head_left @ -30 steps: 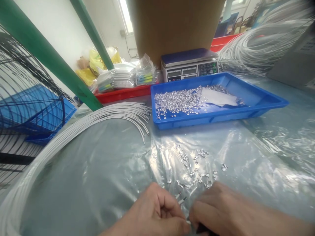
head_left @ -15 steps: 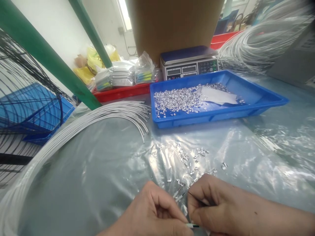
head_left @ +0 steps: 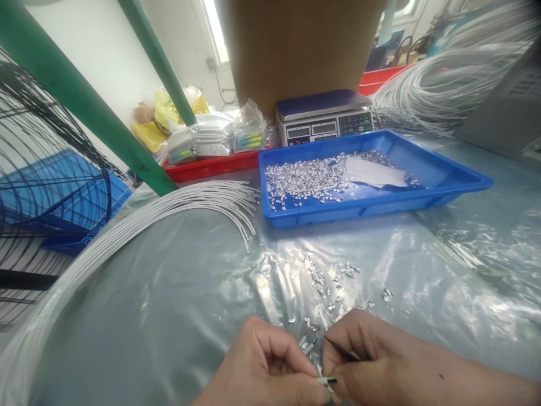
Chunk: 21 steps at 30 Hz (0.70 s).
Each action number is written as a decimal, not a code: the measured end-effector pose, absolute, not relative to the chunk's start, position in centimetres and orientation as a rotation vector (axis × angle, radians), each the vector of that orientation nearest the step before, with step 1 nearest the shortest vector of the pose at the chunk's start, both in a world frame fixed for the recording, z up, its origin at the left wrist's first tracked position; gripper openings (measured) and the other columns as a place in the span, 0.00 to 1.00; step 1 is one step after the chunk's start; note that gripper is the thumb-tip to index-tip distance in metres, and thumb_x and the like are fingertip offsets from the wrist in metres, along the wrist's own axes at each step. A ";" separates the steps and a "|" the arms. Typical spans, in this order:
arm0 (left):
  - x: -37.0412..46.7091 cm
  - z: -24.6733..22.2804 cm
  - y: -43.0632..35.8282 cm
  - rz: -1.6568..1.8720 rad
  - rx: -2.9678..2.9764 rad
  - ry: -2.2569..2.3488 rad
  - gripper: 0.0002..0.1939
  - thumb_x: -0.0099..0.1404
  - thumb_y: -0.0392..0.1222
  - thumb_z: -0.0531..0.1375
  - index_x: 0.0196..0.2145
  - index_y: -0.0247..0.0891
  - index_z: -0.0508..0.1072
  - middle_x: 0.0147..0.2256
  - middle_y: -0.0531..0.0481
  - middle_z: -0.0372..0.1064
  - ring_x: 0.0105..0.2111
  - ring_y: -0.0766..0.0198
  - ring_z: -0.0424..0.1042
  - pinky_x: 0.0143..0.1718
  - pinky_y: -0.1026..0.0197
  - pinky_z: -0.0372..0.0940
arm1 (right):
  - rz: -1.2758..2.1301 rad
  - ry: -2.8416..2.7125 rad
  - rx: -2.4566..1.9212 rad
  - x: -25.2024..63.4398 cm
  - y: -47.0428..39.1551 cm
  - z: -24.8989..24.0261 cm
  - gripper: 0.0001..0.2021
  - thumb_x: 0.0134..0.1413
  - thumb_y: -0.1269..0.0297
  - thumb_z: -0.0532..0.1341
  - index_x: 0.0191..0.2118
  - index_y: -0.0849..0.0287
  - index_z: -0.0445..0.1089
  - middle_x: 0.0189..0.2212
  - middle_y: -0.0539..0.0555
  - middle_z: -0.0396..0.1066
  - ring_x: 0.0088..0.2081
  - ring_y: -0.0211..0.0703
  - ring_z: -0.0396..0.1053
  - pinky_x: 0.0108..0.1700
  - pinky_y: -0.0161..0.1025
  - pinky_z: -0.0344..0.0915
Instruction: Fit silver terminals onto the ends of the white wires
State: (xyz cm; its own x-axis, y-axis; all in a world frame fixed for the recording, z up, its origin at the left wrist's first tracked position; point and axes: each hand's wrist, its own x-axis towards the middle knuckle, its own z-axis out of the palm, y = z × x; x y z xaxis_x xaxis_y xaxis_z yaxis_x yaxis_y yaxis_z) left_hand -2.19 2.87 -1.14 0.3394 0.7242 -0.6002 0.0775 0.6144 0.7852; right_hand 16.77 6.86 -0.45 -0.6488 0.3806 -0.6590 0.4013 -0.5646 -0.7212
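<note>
Surface: clear plastic sheet (head_left: 169,293) spread over the bench, wrinkled and shiny, so small parts stay on a clean, wipeable layer.
Left hand (head_left: 270,372): bottom centre of the frame, curled closed, thumb and forefinger pinching the stripped wire end (head_left: 310,343), whose two short cores poke up between the hands.
Right hand (head_left: 372,361): touching the left, fingers folded shut around a thin dark tool (head_left: 342,351), its tip aimed at the wire end; held close, seemingly for fine control.
Thumbs: they meet at the bottom edge over a small white and dark piece (head_left: 327,381); what it is cannot be told.
Loose metal terminals (head_left: 329,276): scattered just above the hands, within easy reach.
White cables (head_left: 203,200): a bundle curving in from the lower left, cut ends fanned out at centre left.
Blue tray (head_left: 448,186): upper centre, holding the bulk heap of terminals and a white bag.
Scale (head_left: 323,115): behind the tray, against a cardboard box (head_left: 296,45).
Red tray (head_left: 211,163): upper left of centre, with bagged parts.
</note>
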 end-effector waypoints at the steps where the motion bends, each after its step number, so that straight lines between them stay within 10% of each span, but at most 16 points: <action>1: -2.2 -1.1 2.9 0.490 0.825 1.170 0.09 0.47 0.41 0.71 0.18 0.34 0.77 0.14 0.57 0.60 0.16 0.75 0.53 0.18 0.66 0.43 | -2.441 1.431 1.323 16.7 6.8 -0.4 0.02 0.41 0.69 0.56 0.24 0.57 0.64 0.09 0.40 0.60 0.11 0.28 0.47 0.15 0.30 0.39; 21: -1.4 -0.1 3.1 0.430 0.737 1.344 0.11 0.43 0.37 0.69 0.18 0.37 0.69 0.14 0.60 0.60 0.17 0.74 0.55 0.20 0.65 0.45 | -2.486 1.188 1.415 17.1 6.5 -1.0 0.03 0.44 0.69 0.55 0.27 0.55 0.64 0.04 0.36 0.51 0.08 0.29 0.43 0.11 0.28 0.37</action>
